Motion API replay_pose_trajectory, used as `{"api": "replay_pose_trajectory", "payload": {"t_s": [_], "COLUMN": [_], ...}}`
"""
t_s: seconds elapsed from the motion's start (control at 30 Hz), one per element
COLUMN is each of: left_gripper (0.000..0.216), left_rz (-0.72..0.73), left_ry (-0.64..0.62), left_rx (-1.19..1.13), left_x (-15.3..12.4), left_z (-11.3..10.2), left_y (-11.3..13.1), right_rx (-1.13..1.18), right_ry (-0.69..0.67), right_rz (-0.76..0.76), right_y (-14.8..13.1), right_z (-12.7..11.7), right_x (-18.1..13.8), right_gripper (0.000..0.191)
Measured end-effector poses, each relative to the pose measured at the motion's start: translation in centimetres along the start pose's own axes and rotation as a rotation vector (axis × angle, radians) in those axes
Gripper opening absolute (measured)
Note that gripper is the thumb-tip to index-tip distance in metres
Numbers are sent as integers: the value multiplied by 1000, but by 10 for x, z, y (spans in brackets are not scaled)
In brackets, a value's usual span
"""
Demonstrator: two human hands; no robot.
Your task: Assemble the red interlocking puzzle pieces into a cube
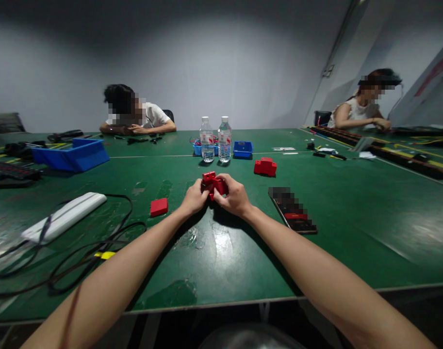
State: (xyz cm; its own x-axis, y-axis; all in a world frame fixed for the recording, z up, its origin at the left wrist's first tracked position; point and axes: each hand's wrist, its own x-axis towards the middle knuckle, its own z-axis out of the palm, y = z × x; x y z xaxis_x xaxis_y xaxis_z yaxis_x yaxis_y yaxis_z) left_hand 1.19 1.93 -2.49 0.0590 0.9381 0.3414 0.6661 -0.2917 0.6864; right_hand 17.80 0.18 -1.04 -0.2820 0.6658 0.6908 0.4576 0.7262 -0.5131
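Note:
Between my two hands is a red plastic housing, held just above the green table. My left hand is closed on its left side. From the right, my right hand grips it with thumb and fingers. The fingers cover much of the housing, so its full shape is hidden. A flat red block lies on the table left of my left hand. Beyond my right hand sits another red stepped housing.
Two water bottles stand ahead, beside a small blue bin. A phone lies at right. On the left are a white power bank-like bar, black cables and a large blue bin. Two people sit across the table.

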Motion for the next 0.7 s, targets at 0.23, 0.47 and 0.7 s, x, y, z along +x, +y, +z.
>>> {"api": "replay_pose_trajectory", "payload": {"t_s": [0.23,0.47,0.7], "left_gripper": [24,25,26], "left_rz": [23,36,36], "left_ry": [-5,-12,3], "left_rx": [22,73,92], "left_x": [-2,-3,-3], "left_z": [-2,-4,-4], "left_y": [2,4,3], "right_rx": [-43,-164,-187], "right_ry": [-60,-141,-182], "right_rz": [-1,76,108], "right_y": [2,1,1], "right_z": [0,0,0], "right_x": [1,-1,0], "right_gripper": [38,49,56]}}
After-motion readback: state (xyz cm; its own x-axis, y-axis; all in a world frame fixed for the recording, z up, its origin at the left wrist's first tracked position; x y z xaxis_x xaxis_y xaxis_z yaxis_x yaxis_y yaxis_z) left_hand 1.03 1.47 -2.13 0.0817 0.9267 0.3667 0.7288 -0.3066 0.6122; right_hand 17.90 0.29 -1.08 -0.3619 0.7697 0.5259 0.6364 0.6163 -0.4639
